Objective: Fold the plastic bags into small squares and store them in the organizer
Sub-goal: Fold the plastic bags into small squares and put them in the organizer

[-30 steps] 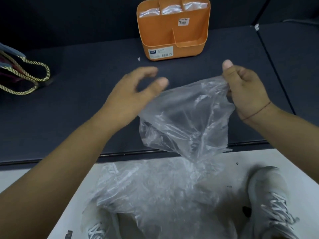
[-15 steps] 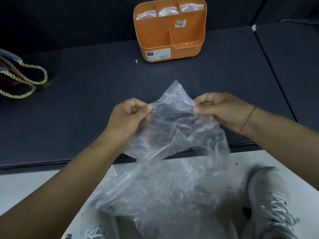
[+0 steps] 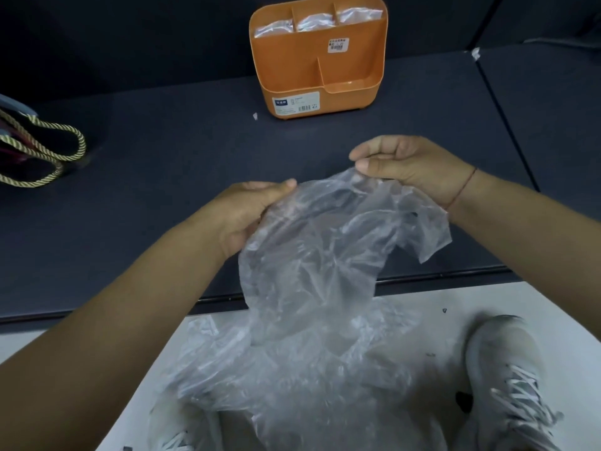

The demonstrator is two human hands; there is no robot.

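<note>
Dark table [image 3: 162, 196] with orange organizer [image 3: 292, 73] at back, rope-handled bag [image 3: 16, 151] at left edge.

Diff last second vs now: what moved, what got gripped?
The left hand, free a second ago, took hold of the left edge of the clear plastic bag. The right hand kept its pinch on the top edge, came in toward the left hand, then spread away again. The orange organizer, the folded bags in it and the loose bag pile stayed put.

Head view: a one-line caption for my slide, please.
Left hand and right hand hold a crumpled plastic bag above a dark table; orange organizer behind.
</note>
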